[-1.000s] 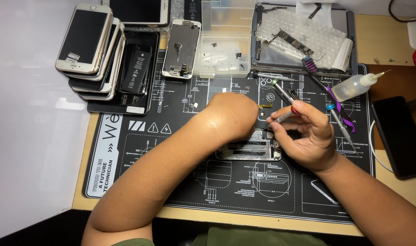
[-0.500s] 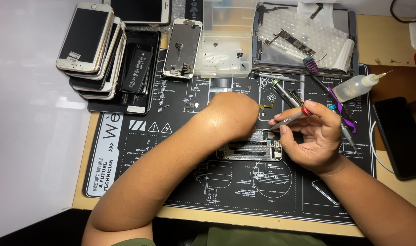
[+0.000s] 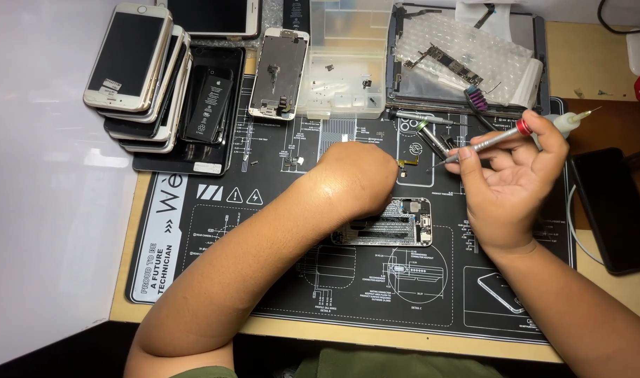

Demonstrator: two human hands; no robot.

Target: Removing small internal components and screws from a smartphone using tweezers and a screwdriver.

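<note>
On the black repair mat [image 3: 215, 231] in front of us lies an opened phone chassis [image 3: 397, 222], its inner parts exposed, flat and roughly in the middle of the mat. Our left arm [image 3: 355, 178] ends in a rounded stump with no fingers showing; it presses down on the left part of the chassis and pins it to the mat, so there is no grasp to speak of. Our right hand [image 3: 510, 183] is curled around a slim silver screwdriver [image 3: 487, 143] with a red collar, pinched between thumb and fingertips and held above the mat, up and to the right of the chassis. Its shaft slants down to the left, and the tip hangs near a small yellowish part [image 3: 407, 164] that lies on the mat just beside the stump.

Behind the right hand we see more drivers [image 3: 432, 133] lying on the mat and a small bottle with a thin nozzle [image 3: 568, 122]. Farther back sits a clear plastic parts box [image 3: 341, 63] with tiny pieces in it, and a circuit board on bubble wrap [image 3: 467, 59]. At the upper left a stack of phones [image 3: 134, 70] leans beside a loose battery [image 3: 209, 98] and a detached screen assembly [image 3: 278, 73]. A dark phone [image 3: 610, 210] lies on the wooden table at the right edge.
</note>
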